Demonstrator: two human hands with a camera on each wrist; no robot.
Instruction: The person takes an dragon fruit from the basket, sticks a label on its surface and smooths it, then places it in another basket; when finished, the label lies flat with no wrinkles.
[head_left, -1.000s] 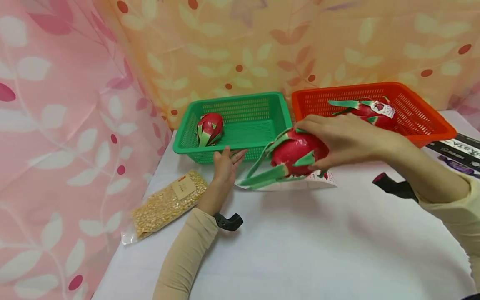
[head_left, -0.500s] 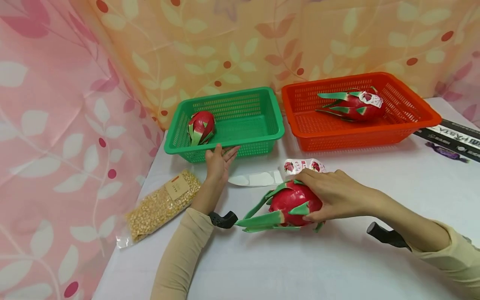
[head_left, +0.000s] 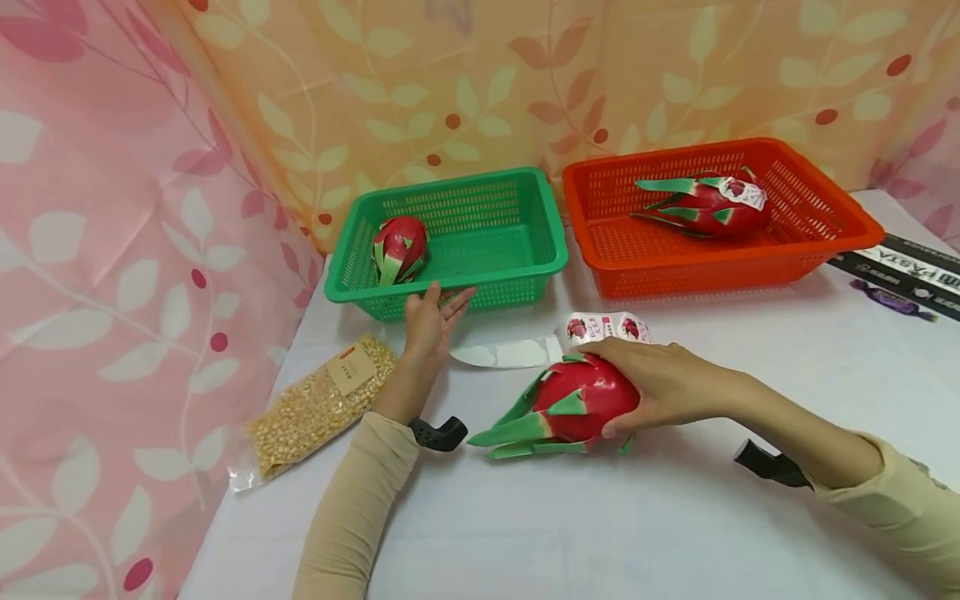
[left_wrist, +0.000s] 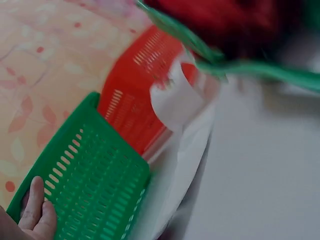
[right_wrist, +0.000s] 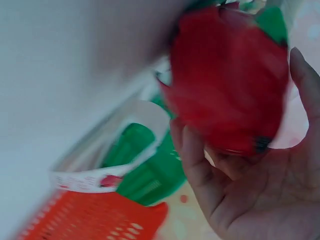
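Observation:
In the head view my right hand (head_left: pixel 667 383) grips a dragon fruit (head_left: pixel 588 396) by its right end, low over the white table, its green leaf tips pointing left. The right wrist view has the fingers and thumb around the blurred red fruit (right_wrist: pixel 225 80). My left hand (head_left: pixel 431 325) touches the front of the green basket (head_left: pixel 487 292), fingers extended at its rim. Inside that basket, at the left, lies another dragon fruit (head_left: pixel 401 248). Just beyond the held fruit is a roll of dragon fruit stickers (head_left: pixel 603 327), its backing strip (head_left: pixel 510 354) trailing left.
An orange-red basket (head_left: pixel 697 271) stands at the back right and holds a dragon fruit (head_left: pixel 723 208) with a sticker on it. A bag of yellow kernels (head_left: pixel 322 408) lies at the left. At the far right are a black pasta package (head_left: pixel 907 271) and a purple-wrapped sweet (head_left: pixel 892 300).
My right hand has brought the dragon fruit down and nearer, from in front of the baskets to low over the table. The left hand has stayed at the green basket's front.

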